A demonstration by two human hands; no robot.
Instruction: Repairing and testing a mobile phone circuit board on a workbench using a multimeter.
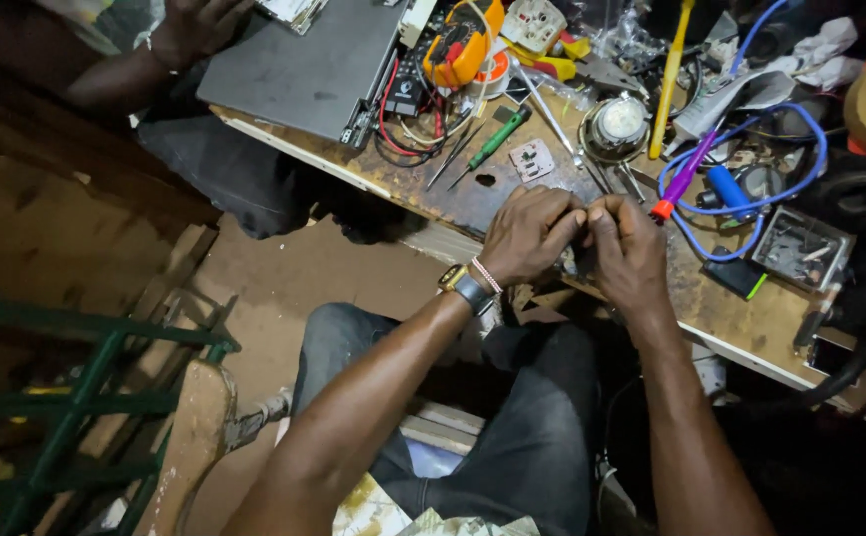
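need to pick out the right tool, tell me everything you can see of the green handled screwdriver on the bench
The green handled screwdriver lies flat and slanted on the worn wooden workbench, handle up toward the red wires, thin metal shaft pointing down-left. The handle looks like plastic. A pair of tweezers lies beside it. Neither hand touches it.

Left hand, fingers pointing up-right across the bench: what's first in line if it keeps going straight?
Almost at once the right hand: the left hand already has its fingertips meeting the right's at the bench edge, pinching something too small to identify. Past that, probably the purple-handled tool with the orange tip, though depth is unclear.
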